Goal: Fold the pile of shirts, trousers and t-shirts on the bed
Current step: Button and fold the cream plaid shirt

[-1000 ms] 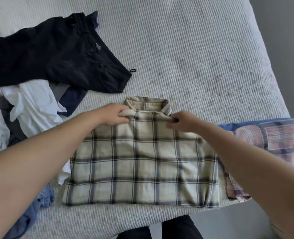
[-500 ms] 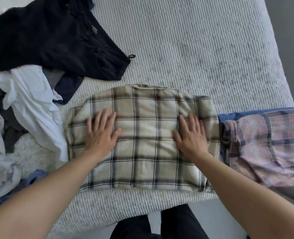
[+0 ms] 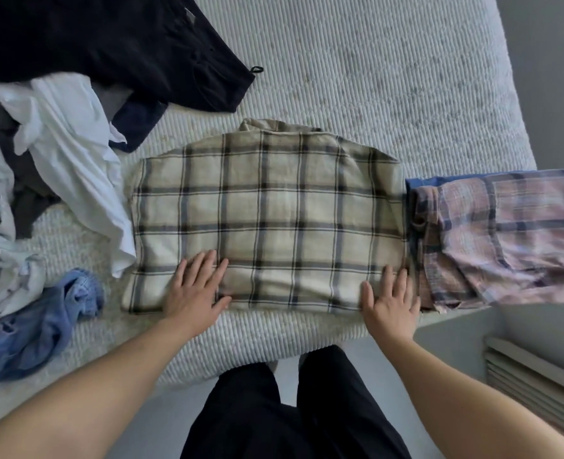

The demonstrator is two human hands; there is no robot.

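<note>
On bed [image 3: 389, 94] | cream plaid shirt [image 3: 267, 210] folded | left hand [image 3: 196, 289], right hand [image 3: 389, 299] spread flat on near edge

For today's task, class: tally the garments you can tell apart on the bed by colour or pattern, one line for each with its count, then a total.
Plaid: 2, the beige plaid shirt and the pink plaid shirt
Black: 1, the black trousers
White: 1, the white shirt
Blue: 1, the crumpled blue garment
Total: 5; the navy, grey and pale pieces in the pile are too hidden to count.

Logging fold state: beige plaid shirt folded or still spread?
Folded. The beige plaid shirt lies as a compact rectangle, no sleeves showing, collar at its far edge; left hand and right hand press it flat.
</note>
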